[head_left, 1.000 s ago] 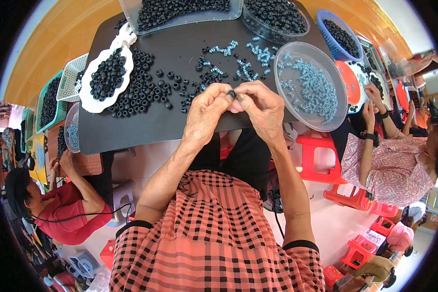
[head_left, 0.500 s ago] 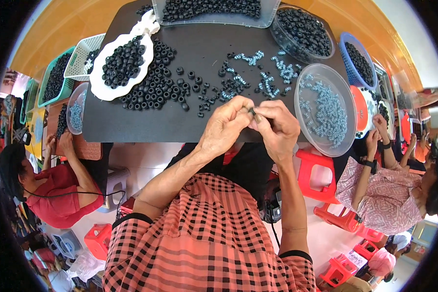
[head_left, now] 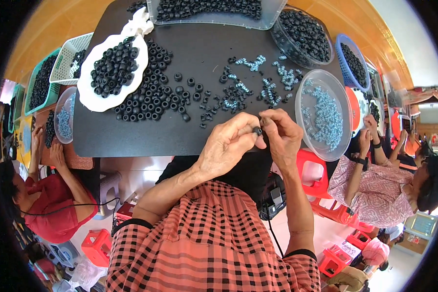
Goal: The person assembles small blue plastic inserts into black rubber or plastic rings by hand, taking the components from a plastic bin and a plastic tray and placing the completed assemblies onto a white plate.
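My left hand [head_left: 228, 143] and my right hand [head_left: 281, 134] meet at the near edge of the black table [head_left: 131, 138]. Their fingertips pinch one small black ring [head_left: 258, 130] between them. Just beyond the hands lie loose black rings [head_left: 158, 97] and small pale blue spring-like pieces [head_left: 270, 90] scattered on the tabletop. A round clear bowl [head_left: 345, 126] holding several of the pale blue pieces stands right of my right hand.
A white tray [head_left: 90, 97] of black rings lies at the left. Clear tubs [head_left: 272, 14] and a blue basket [head_left: 353, 65] of black rings line the far side. People sit at left [head_left: 48, 199] and right [head_left: 379, 194]. Red stools [head_left: 314, 173] stand below.
The view has shifted so the table and hands sit lower in the picture. Both hands stay pinched together on the small black ring.
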Action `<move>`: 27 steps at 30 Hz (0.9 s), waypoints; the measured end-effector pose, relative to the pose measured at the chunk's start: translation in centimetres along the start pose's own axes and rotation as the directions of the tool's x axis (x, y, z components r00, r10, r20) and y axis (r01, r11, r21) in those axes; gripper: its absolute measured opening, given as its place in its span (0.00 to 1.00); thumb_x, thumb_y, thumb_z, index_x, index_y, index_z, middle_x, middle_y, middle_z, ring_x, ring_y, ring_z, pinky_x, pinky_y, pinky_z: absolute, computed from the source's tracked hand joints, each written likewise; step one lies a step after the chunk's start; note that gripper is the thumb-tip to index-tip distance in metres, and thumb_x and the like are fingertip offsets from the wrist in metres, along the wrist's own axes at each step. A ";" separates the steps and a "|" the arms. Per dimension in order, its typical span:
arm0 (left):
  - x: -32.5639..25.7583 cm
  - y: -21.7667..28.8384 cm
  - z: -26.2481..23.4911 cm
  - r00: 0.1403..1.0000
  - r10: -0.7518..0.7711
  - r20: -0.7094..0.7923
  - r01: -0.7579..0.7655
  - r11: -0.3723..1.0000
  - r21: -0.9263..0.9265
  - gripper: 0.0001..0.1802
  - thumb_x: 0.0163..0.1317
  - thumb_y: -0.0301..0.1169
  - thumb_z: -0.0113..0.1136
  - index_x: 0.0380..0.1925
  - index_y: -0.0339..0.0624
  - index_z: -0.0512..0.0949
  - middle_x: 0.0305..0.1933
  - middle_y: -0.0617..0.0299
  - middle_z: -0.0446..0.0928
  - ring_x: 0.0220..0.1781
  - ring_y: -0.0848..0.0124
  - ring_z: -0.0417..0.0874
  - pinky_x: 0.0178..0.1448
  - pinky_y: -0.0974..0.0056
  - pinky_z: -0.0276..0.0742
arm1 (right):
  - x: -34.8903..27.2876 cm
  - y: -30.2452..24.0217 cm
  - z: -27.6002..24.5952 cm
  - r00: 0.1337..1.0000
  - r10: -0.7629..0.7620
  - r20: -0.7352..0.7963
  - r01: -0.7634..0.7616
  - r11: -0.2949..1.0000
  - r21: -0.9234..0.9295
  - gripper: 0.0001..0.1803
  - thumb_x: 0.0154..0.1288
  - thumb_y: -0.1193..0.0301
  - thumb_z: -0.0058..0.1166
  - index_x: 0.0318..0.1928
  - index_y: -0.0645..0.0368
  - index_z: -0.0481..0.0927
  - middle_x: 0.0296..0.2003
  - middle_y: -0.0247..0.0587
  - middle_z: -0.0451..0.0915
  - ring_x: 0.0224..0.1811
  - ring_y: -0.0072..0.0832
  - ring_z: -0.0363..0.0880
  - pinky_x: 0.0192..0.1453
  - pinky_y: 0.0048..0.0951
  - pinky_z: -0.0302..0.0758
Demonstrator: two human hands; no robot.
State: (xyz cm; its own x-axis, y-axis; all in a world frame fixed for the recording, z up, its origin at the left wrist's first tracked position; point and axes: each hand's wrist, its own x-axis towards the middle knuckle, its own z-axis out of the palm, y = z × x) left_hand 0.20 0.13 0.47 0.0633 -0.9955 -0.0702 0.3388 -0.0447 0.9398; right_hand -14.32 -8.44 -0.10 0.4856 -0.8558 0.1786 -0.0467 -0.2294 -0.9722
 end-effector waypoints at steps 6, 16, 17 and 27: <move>0.0 -0.2 -1.0 0.997 0.029 -0.070 -0.025 0.997 0.068 0.10 0.64 0.20 0.47 0.46 0.32 0.70 0.33 0.60 0.80 0.38 0.79 0.81 0.43 0.72 0.77 | 0.5 -0.3 0.1 0.998 0.058 -0.001 -0.058 0.996 -0.068 0.06 0.67 0.79 0.55 0.42 0.65 0.81 0.32 0.31 0.79 0.33 0.15 0.75 0.39 0.16 0.71; -0.2 -0.8 -1.3 0.993 0.098 -0.060 -0.089 0.985 0.147 0.10 0.64 0.19 0.48 0.45 0.33 0.71 0.33 0.59 0.80 0.37 0.75 0.82 0.45 0.70 0.77 | 6.9 -2.8 -0.3 0.999 -0.040 0.010 0.040 0.868 -0.494 0.08 0.62 0.76 0.56 0.41 0.63 0.83 0.27 0.33 0.81 0.28 0.14 0.75 0.34 0.20 0.72; -0.1 -0.8 -1.3 0.993 0.108 -0.054 -0.099 0.983 0.153 0.10 0.64 0.19 0.48 0.45 0.33 0.71 0.33 0.59 0.80 0.37 0.75 0.82 0.45 0.69 0.78 | 8.1 -3.0 -0.6 0.991 -0.126 0.046 0.128 0.787 -0.604 0.08 0.62 0.76 0.56 0.42 0.63 0.83 0.27 0.33 0.81 0.29 0.14 0.75 0.35 0.20 0.73; 0.1 -1.2 -1.0 0.983 0.164 -0.079 -0.150 0.975 0.163 0.08 0.63 0.22 0.50 0.42 0.34 0.70 0.28 0.58 0.81 0.32 0.76 0.81 0.38 0.68 0.76 | 12.5 -0.5 -0.8 0.950 -0.082 0.301 0.293 0.564 -0.772 0.08 0.53 0.76 0.56 0.35 0.64 0.81 0.28 0.50 0.82 0.31 0.43 0.83 0.39 0.38 0.78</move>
State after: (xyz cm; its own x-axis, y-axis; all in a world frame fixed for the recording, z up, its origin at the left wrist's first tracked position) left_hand 0.72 0.21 -0.97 0.1918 -0.9797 0.0587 0.1684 0.0918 0.9814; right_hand -8.92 -19.42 2.77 0.7281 -0.6545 0.2038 -0.5576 -0.7384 -0.3793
